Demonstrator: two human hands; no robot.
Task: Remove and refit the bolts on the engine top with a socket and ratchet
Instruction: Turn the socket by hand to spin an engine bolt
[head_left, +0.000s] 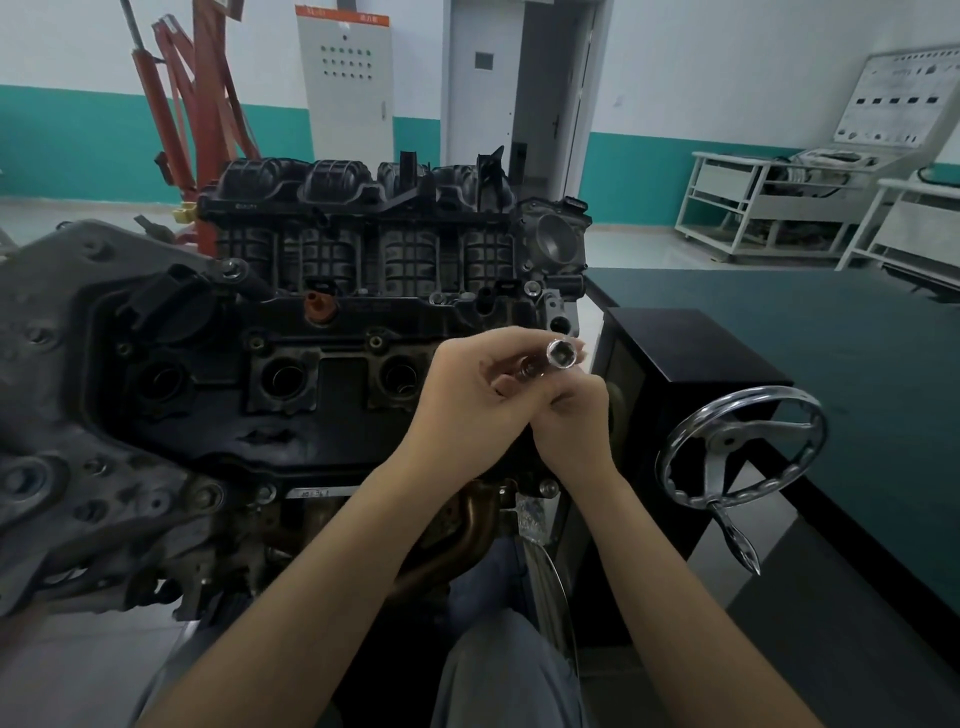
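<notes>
A chrome socket (561, 354) points its open end up toward me, held over the right end of the engine's black top cover (218, 415). My left hand (467, 395) curls its fingers round the socket's lower part. My right hand (576, 415) presses in from the right, its fingers curled against the tool below the socket; the ratchet itself is hidden inside both hands. A bolt head (375, 341) sits on the cover's far edge between two open plug wells (283, 376).
The black intake manifold (363, 228) rises behind the cover, with a throttle body (556, 244) at its right. A chrome handwheel (740, 447) juts from the black stand box (691, 353) at right. A dark green table (831, 332) lies beyond. A red hoist (197, 119) stands at back left.
</notes>
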